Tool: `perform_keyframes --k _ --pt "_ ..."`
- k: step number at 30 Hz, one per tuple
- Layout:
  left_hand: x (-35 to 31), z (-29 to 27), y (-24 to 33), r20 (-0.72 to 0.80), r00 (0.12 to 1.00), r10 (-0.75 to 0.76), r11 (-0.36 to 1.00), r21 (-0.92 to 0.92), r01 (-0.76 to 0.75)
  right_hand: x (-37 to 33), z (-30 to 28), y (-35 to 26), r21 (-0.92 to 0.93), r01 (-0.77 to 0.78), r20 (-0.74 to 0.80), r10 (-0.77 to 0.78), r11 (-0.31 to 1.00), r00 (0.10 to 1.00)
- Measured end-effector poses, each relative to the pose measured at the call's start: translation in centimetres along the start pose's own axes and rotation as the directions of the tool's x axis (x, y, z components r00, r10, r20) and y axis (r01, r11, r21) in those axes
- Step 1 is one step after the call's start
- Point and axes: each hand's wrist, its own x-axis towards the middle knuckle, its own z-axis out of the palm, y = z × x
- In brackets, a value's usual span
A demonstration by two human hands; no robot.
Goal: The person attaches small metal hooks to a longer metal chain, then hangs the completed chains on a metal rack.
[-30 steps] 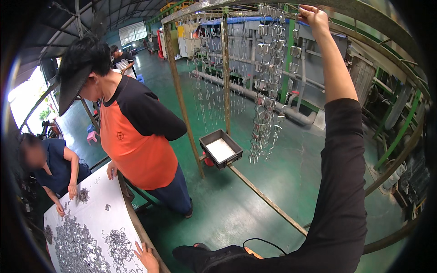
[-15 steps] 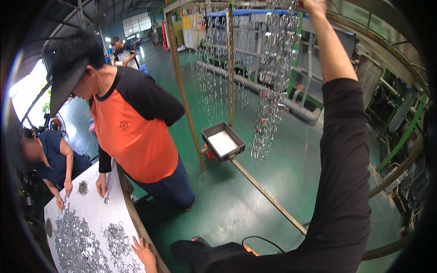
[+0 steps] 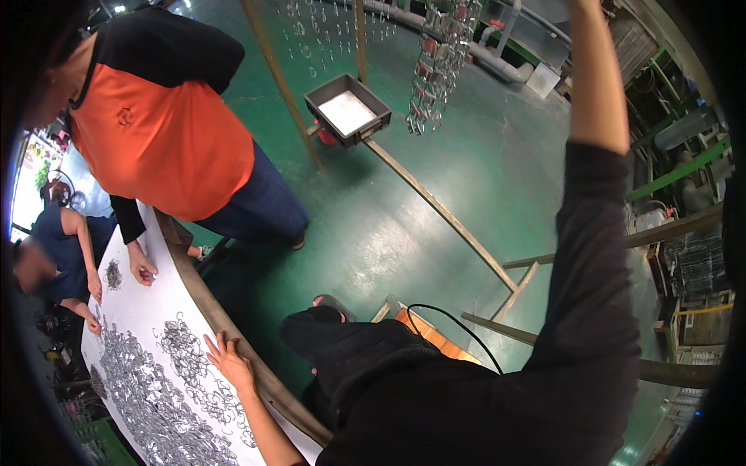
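Note:
My left hand (image 3: pixel 231 363) rests on the white tabletop (image 3: pixel 180 299) near its wooden edge, fingers spread and holding nothing. Beside its fingertips lies a loose pile of curved metal hooks (image 3: pixel 183 349). A larger heap of shiny flat metal pieces (image 3: pixel 151 400) spreads farther left. My right arm (image 3: pixel 594 101) reaches straight up, and its hand is cut off by the top of the picture, so whatever it touches is hidden. Left of that arm hangs a thick bunch of linked metal hooks (image 3: pixel 437 74).
One person in an orange and black shirt (image 3: pixel 167 147) stands across the table corner; another in dark blue (image 3: pixel 70 248) works at the far left. A grey bin (image 3: pixel 373 124) sits by a wooden frame with a floor bar (image 3: pixel 439 202). An orange-brown board (image 3: pixel 439 338) lies near my feet.
The view has tilted downward, so the hanging bunch and bin appear higher. My right hand has left the picture at the top. The left hand still lies on the table.

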Motion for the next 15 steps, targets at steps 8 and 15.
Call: perform_keyframes --k 8,15 --pt "0.1 0.2 -0.7 0.015 1.0 0.025 0.999 0.047 -0.026 -33.3 -5.6 17.3 -0.521 -0.539 0.158 0.695 0.662 0.701" --pt "-0.1 -0.5 -0.4 0.047 0.999 -0.015 0.994 0.106 0.01 -37.6 -3.8 17.8 -0.472 -0.679 0.277 0.826 0.562 0.491"
